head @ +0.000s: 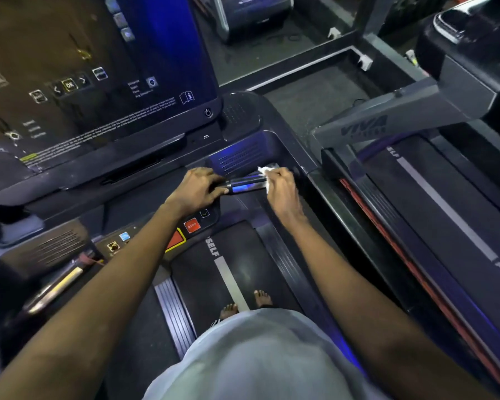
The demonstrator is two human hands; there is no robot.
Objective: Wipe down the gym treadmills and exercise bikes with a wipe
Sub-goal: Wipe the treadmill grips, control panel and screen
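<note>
Above bare feet [261, 298] on the treadmill belt [234, 267], the left hand [198, 186] curls round the left end of a shiny handlebar [247, 183], the right hand [282, 186] pinches a crumpled white wipe [264, 170] against its right end, below the dark screen [70, 82].

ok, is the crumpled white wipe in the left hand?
No, the right hand holds the crumpled white wipe against the shiny metal handlebar grip; the left hand grips its black end.
</note>
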